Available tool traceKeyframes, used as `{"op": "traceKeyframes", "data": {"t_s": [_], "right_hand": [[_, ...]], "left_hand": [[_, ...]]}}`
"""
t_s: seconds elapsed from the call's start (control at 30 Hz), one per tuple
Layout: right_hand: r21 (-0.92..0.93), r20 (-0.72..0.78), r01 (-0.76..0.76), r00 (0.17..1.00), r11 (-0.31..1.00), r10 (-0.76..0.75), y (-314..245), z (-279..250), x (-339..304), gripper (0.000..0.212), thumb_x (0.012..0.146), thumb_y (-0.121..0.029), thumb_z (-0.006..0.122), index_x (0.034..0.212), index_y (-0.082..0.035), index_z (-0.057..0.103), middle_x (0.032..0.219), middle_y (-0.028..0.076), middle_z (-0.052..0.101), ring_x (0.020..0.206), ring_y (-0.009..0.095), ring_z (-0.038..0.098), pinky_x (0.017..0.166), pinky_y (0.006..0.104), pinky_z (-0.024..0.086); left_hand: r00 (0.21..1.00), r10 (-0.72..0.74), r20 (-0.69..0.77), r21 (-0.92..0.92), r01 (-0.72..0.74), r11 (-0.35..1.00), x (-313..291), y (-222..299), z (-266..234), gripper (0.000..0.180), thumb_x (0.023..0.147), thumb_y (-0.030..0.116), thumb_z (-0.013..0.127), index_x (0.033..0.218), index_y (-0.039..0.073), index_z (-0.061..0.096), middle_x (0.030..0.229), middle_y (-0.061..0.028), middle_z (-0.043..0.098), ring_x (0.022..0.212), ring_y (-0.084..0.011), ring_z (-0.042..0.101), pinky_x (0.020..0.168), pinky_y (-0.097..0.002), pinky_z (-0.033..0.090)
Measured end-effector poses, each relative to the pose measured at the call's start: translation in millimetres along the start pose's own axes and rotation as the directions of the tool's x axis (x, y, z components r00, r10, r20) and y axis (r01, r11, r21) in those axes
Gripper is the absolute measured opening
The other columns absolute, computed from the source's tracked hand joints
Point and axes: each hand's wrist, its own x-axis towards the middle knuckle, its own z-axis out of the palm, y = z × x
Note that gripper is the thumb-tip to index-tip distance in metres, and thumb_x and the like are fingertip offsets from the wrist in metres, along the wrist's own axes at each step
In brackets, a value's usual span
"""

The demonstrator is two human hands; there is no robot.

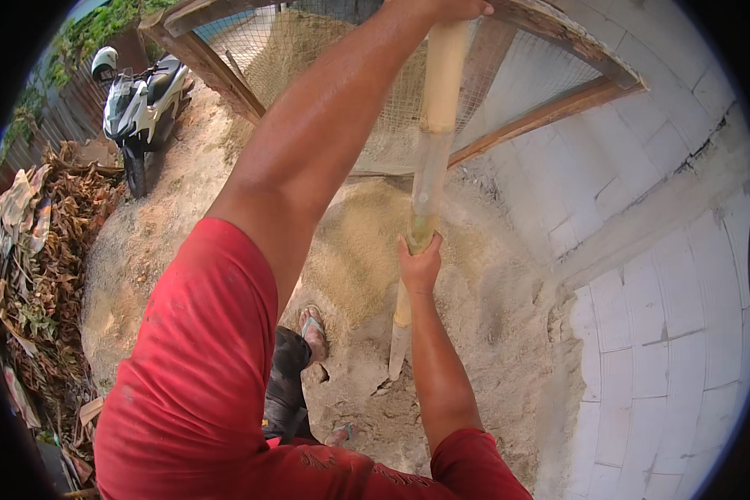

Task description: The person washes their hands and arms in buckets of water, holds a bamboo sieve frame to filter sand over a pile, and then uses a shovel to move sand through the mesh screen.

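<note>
A long pale bamboo pole (432,158) runs down from the wooden frame of a wire mesh screen (392,100) to the sandy ground. Around the pole's middle, my right hand (421,265) is closed, its thumb and fingers on either side of it. My left arm reaches far up, and my left hand (454,8) is closed at the pole's upper end, beside the screen's frame; the picture's edge cuts off part of its fingers. Beneath the screen lies a heap of fine sand (358,242). The pole's lower end (398,354) is near the ground.
A white block wall (642,333) stands close on the right. On the left are dry leaves and scraps (50,292) and a parked white motorcycle (146,100) with a helmet. My sandalled foot (314,333) stands beside the sand. More sand (292,58) shows behind the mesh.
</note>
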Motion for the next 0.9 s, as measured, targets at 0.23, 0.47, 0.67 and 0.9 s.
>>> {"op": "traceKeyframes", "data": {"t_s": [0.23, 0.47, 0.67, 0.9], "right_hand": [[-0.418, -0.009, 0.082, 0.995, 0.905, -0.095, 54, -55, -150, 0.080, 0.081, -0.031, 0.078, 0.143, -0.005, 0.033, 0.150, 0.021, 0.027, 0.137, 0.040, 0.033, 0.102, 0.0498, 0.043], [-0.819, 0.426, -0.122, 0.525, 0.560, 0.737, 255, -224, -517, 0.045, 0.082, -0.025, 0.068, 0.121, -0.005, 0.062, 0.139, 0.020, 0.043, 0.124, 0.038, 0.051, 0.102, 0.0451, 0.044], [-0.938, 0.347, 0.026, 0.019, 0.347, 0.938, 303, -354, -668, 0.041, 0.085, -0.032, 0.058, 0.116, -0.006, 0.070, 0.125, 0.019, 0.063, 0.119, 0.031, 0.059, 0.098, 0.0414, 0.048], [-0.752, 0.508, -0.096, 0.545, 0.652, 0.667, 280, -173, -418, 0.036, 0.091, -0.030, 0.060, 0.108, 0.000, 0.070, 0.109, 0.019, 0.069, 0.098, 0.034, 0.065, 0.086, 0.0423, 0.050]], "left_hand": [[0.979, 0.202, -0.027, 0.012, -0.201, 0.979, -84, 28, 14, 0.074, 0.086, 0.066, 0.055, 0.149, 0.030, 0.038, 0.154, -0.0066, 0.036, 0.144, -0.0271, 0.030, 0.118, -0.0535, 0.019], [0.469, 0.166, 0.867, -0.308, 0.244, 0.919, -691, -91, -36, 0.071, 0.088, 0.068, 0.049, 0.149, 0.033, 0.039, 0.155, -0.0035, 0.036, 0.144, -0.0294, 0.030, 0.118, -0.0555, 0.019], [-0.744, -0.236, 0.625, 0.768, 0.534, 0.353, -1025, -163, -332, 0.078, 0.086, 0.076, 0.042, 0.150, 0.031, 0.038, 0.157, -0.0068, 0.033, 0.142, -0.0353, 0.031, 0.115, -0.0568, 0.021], [-0.826, -0.100, 0.555, 0.699, 0.529, -0.481, -1124, -101, -444, 0.088, 0.083, 0.084, 0.033, 0.151, 0.029, 0.037, 0.158, -0.0107, 0.030, 0.139, -0.0422, 0.032, 0.111, -0.0584, 0.023]]}}
